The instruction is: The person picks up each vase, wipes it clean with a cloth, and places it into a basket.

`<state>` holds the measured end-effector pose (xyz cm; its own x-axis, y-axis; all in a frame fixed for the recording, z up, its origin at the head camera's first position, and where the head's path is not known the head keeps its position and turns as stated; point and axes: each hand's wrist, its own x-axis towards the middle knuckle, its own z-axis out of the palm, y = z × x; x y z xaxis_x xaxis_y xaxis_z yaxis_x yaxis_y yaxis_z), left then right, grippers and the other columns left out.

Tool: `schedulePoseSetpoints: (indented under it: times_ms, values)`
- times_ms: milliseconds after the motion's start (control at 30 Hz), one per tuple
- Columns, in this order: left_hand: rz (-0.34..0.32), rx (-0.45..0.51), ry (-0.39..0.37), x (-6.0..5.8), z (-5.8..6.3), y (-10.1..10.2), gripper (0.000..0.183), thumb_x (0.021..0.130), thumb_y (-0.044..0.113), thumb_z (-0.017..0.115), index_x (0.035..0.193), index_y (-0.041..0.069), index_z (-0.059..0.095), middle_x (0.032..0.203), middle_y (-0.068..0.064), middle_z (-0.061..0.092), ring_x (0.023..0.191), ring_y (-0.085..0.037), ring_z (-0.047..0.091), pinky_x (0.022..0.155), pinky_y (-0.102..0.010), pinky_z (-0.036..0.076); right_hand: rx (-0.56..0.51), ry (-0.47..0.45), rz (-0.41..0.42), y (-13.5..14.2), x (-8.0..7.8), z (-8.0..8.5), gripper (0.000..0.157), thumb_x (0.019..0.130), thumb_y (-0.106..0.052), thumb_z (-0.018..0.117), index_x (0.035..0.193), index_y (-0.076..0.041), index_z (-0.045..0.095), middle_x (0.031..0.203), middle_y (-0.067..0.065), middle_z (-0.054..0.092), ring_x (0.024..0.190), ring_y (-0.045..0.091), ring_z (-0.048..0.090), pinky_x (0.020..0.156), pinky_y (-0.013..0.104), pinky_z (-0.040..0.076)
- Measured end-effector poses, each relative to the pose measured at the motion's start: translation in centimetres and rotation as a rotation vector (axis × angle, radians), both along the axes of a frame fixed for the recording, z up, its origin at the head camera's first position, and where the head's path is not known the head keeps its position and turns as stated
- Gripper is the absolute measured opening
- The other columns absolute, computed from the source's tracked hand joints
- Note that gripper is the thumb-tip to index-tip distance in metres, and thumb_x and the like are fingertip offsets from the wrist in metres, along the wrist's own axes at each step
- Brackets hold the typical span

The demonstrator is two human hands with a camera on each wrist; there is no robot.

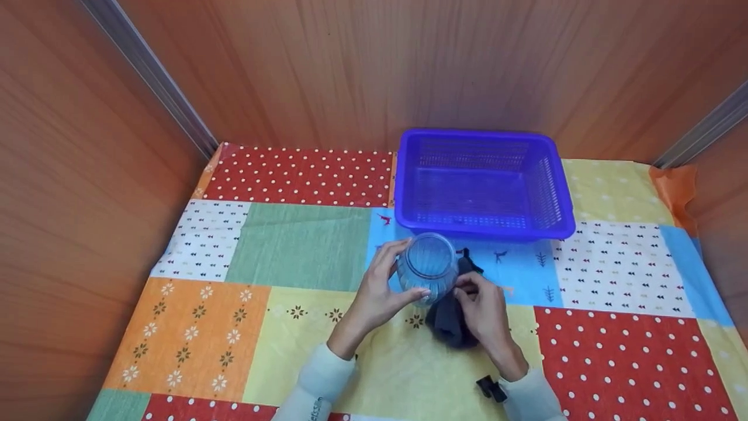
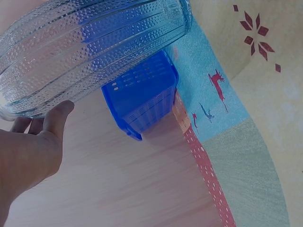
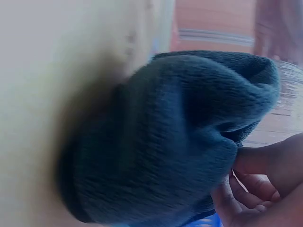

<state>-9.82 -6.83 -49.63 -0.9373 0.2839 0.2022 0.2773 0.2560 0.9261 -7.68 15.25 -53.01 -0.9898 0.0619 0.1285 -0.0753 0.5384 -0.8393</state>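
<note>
A clear ribbed glass jar (image 1: 428,270) is held above the table, its round open mouth tilted up toward the head camera. My left hand (image 1: 378,293) grips it from the left, thumb across the near side. In the left wrist view the jar's dimpled, ribbed wall (image 2: 94,54) fills the top left. My right hand (image 1: 486,310) pinches a dark grey fuzzy cloth (image 1: 449,324) at the jar's right side. Bunched folds of this cloth (image 3: 156,142) take up most of the right wrist view, where the jar is mostly hidden behind them.
Just beyond the jar stands a purple-blue plastic basket (image 1: 485,232) with perforated sides. A patchwork-patterned cloth (image 1: 304,245) covers the table. Wood-grain panels (image 1: 350,70) rise at the back and both sides.
</note>
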Motion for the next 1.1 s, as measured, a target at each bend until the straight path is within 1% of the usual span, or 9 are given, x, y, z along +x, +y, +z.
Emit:
schedulePoseSetpoints:
  times_ms: [133,300,467,633,767,867,933,1033,1100]
  values:
    - [0.002,0.006,-0.005,0.0,0.1,0.0,0.081,0.085,0.023,0.092,0.154,0.010,0.050,0.155,-0.008,0.048,0.144,-0.027,0.048,0.116,-0.042,0.046,-0.040,0.060,-0.015,0.2,0.2,1.9,0.012,0.092,0.012,0.072,0.093,0.000,0.073,0.089,0.011,0.076,0.081,0.025,0.073,0.070,0.023,0.058]
    - [0.001,0.001,-0.007,-0.1,0.1,0.0,0.081,0.085,0.021,0.091,0.153,0.009,0.050,0.156,-0.008,0.048,0.145,-0.027,0.047,0.116,-0.042,0.046,-0.055,0.093,-0.044,0.4,0.3,3.7,0.012,0.091,0.013,0.072,0.094,0.001,0.074,0.090,0.012,0.076,0.086,0.026,0.073,0.074,0.016,0.057]
    - [0.003,-0.001,-0.002,-0.1,0.0,0.1,0.081,0.084,0.019,0.092,0.153,0.009,0.051,0.156,-0.008,0.048,0.144,-0.027,0.047,0.116,-0.044,0.046,-0.064,0.134,-0.049,0.3,0.2,4.8,0.011,0.091,0.012,0.073,0.096,0.002,0.074,0.093,0.014,0.075,0.089,0.025,0.072,0.076,0.014,0.056]
    - [0.001,-0.001,0.012,-0.1,0.0,0.1,0.082,0.084,0.021,0.092,0.153,0.009,0.050,0.155,-0.008,0.049,0.144,-0.027,0.048,0.116,-0.044,0.047,-0.085,0.187,-0.040,0.1,0.1,5.8,0.012,0.090,0.013,0.074,0.097,0.003,0.075,0.092,0.014,0.075,0.086,0.023,0.073,0.076,0.013,0.056]
    - [-0.001,-0.001,0.014,0.0,0.0,0.1,0.083,0.084,0.024,0.092,0.153,0.009,0.050,0.155,-0.008,0.049,0.144,-0.026,0.048,0.116,-0.043,0.047,-0.077,0.199,-0.036,-0.2,0.1,6.5,0.011,0.091,0.011,0.075,0.097,0.002,0.075,0.093,0.013,0.076,0.083,0.025,0.074,0.075,0.013,0.056]
    - [-0.003,0.002,0.016,0.0,-0.1,0.1,0.082,0.085,0.025,0.092,0.153,0.008,0.050,0.155,-0.009,0.049,0.144,-0.027,0.048,0.116,-0.044,0.047,-0.039,0.192,-0.037,-0.3,0.2,7.0,0.010,0.091,0.009,0.075,0.097,0.001,0.076,0.094,0.012,0.076,0.083,0.026,0.074,0.076,0.017,0.058]
    - [-0.003,0.001,0.016,-0.1,-0.1,0.1,0.081,0.085,0.025,0.092,0.153,0.008,0.050,0.155,-0.008,0.049,0.144,-0.027,0.048,0.116,-0.044,0.046,-0.012,0.182,-0.035,-0.3,0.2,7.2,0.010,0.092,0.008,0.076,0.098,0.000,0.077,0.094,0.011,0.076,0.084,0.027,0.075,0.077,0.023,0.061]
    - [0.002,-0.001,0.010,-0.1,-0.1,0.0,0.081,0.085,0.025,0.092,0.153,0.009,0.051,0.155,-0.008,0.049,0.143,-0.026,0.048,0.116,-0.044,0.046,0.005,0.166,-0.023,-0.2,0.1,7.3,0.010,0.092,0.008,0.076,0.099,0.000,0.077,0.095,0.011,0.076,0.086,0.027,0.074,0.079,0.037,0.065]
    - [0.004,-0.002,0.007,-0.1,-0.1,0.1,0.082,0.085,0.025,0.092,0.153,0.010,0.051,0.155,-0.007,0.049,0.143,-0.026,0.048,0.116,-0.044,0.046,0.014,0.159,-0.016,-0.1,0.1,7.3,0.010,0.093,0.008,0.075,0.099,0.001,0.077,0.094,0.011,0.076,0.088,0.027,0.074,0.080,0.041,0.065]
